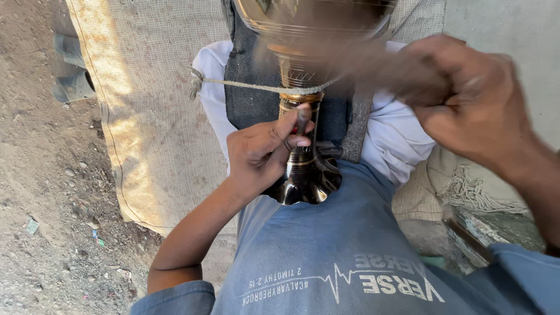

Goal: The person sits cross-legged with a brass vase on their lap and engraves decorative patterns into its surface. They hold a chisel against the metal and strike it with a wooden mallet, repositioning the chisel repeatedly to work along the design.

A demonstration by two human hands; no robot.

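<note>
A shiny brass vessel (303, 76) with a long ribbed stem lies along my lap, its fluted foot (306, 184) against my blue shirt and its wide bowl at the top of the view. A thin cord (245, 86) is wound around the stem. My left hand (262, 153) grips the stem and presses a small tool against it with thumb and fingers. My right hand (466, 102) is blurred, raised at the right, closed around the cord's other end.
A burlap mat (146, 105) covers the dirt ground (46, 192) under me. A dark cloth (245, 105) and white cloth (402, 140) pad my legs. A coil of pale rope (472, 192) lies at the right. A grey sandal (73, 87) sits at upper left.
</note>
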